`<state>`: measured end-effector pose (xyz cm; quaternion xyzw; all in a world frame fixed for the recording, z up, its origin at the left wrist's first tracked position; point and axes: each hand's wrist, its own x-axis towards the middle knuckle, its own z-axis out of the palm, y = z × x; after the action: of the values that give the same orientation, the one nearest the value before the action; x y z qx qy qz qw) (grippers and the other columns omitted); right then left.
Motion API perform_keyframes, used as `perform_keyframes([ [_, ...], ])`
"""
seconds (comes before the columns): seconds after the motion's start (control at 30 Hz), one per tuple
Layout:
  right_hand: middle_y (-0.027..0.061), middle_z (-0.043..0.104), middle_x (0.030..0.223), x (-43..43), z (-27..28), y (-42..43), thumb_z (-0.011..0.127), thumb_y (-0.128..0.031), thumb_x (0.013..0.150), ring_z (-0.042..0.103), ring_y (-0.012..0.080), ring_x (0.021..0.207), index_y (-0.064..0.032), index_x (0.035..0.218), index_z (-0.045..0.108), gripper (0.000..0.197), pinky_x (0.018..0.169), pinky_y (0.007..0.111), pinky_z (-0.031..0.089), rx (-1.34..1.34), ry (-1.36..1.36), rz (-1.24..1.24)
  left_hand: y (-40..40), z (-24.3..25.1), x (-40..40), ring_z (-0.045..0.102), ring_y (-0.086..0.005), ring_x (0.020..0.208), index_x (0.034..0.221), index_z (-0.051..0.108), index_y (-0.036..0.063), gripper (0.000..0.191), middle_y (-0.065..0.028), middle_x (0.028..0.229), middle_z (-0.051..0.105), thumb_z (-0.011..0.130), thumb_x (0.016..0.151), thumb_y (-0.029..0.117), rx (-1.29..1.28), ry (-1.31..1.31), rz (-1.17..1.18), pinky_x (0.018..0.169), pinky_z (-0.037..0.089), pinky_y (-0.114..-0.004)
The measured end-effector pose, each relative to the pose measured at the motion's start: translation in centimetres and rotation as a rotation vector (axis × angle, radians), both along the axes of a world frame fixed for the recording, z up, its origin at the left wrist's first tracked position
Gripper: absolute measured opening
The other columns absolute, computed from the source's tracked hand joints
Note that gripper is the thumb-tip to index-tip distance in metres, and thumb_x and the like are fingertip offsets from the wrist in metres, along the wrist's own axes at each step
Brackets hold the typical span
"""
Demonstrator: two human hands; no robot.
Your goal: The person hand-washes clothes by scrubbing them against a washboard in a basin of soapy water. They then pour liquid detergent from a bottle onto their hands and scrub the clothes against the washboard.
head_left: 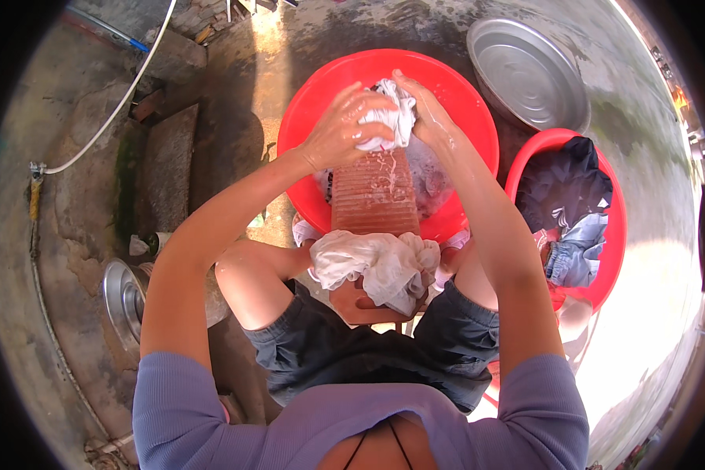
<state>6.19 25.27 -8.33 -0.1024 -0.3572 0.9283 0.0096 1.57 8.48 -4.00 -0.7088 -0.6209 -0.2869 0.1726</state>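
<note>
Above a ridged brown washboard (375,191), a wet bundled white cloth (392,114) sits between my two hands. My left hand (352,120) grips its left side, thumb and fingers curled round it. Against its right side is my right hand (426,111), with part of the fingers hidden. Both hands are wet. The washboard leans in a large red plastic basin (311,111), where sudsy water and dark, partly hidden fabric (429,182) show beside it. Another wet whitish cloth (376,261) is draped over the washboard's near end, between my knees.
A smaller red basin (621,235) on the right holds dark clothes (555,176) and light blue denim (581,247). Behind it rests a wide metal basin (526,70). Another metal basin (120,299) lies near my left elbow. A white hose (120,103) curves along the left.
</note>
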Motion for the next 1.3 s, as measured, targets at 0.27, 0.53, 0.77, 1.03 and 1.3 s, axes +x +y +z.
perform_keyframes([
  [0.27, 0.0083, 0.058, 0.104, 2.6, 3.1, 1.2, 0.06, -0.013, 0.078, 0.056, 0.0225, 0.098, -0.0063, 0.109, 0.049, 0.033, 0.084, 0.04, 0.047, -0.128, 0.253, -0.391, 4.8, 2.4, 3.6, 0.035, -0.0263, 0.12, 0.122, 0.034, 0.0122, 0.043, -0.0095, 0.127, 0.038, 0.045, 0.08, 0.013, 0.454, -2.049, -0.211, 0.098, 0.029, -0.046],
  [0.53, 0.0093, 0.057, 0.108, 26.0, 15.5, 13.4, 0.051, -0.015, 0.082, 0.054, 0.0227, 0.101, -0.002, 0.111, 0.051, 0.033, 0.087, 0.036, 0.043, 0.294, 0.194, -0.974, 0.2, 5.0, 7.9, 0.023, -0.0226, 0.128, 0.128, 0.037, 0.0129, 0.047, -0.0055, 0.136, 0.031, 0.044, 0.086, 0.034, -0.299, -1.437, 0.085, 0.101, 0.023, -0.043],
  [0.77, 0.0122, 0.058, 0.105, 52.2, 8.9, 8.7, 0.056, -0.022, 0.08, 0.056, 0.022, 0.095, 0.0022, 0.11, 0.052, 0.039, 0.084, 0.034, 0.045, 0.443, -0.347, -1.243, -5.9, -1.2, 8.8, 0.036, -0.0205, 0.121, 0.124, 0.042, 0.0103, 0.043, -0.0074, 0.129, 0.04, 0.044, 0.086, 0.03, -0.259, -1.647, 0.3, 0.096, 0.032, -0.038],
  [1.03, 0.0096, 0.06, 0.099, 68.3, -6.8, -2.8, 0.053, -0.024, 0.081, 0.056, 0.0235, 0.092, -0.0038, 0.108, 0.054, 0.034, 0.084, 0.037, 0.044, -0.015, -0.485, -1.282, -4.7, -1.7, 12.1, 0.046, -0.0168, 0.112, 0.12, 0.046, 0.0107, 0.036, -0.0059, 0.12, 0.049, 0.041, 0.088, 0.027, -0.414, -1.639, 0.243, 0.092, 0.035, -0.034],
  [1.3, 0.008, 0.059, 0.101, 59.4, -4.2, 1.0, 0.053, -0.027, 0.082, 0.057, 0.0217, 0.092, -0.0049, 0.111, 0.052, 0.036, 0.08, 0.035, 0.046, 0.08, -0.361, -1.156, -9.1, -0.7, 12.0, 0.052, -0.0156, 0.104, 0.112, 0.052, 0.009, 0.029, -0.0059, 0.114, 0.053, 0.042, 0.089, 0.024, -0.332, -1.581, 0.315, 0.085, 0.041, -0.031],
])
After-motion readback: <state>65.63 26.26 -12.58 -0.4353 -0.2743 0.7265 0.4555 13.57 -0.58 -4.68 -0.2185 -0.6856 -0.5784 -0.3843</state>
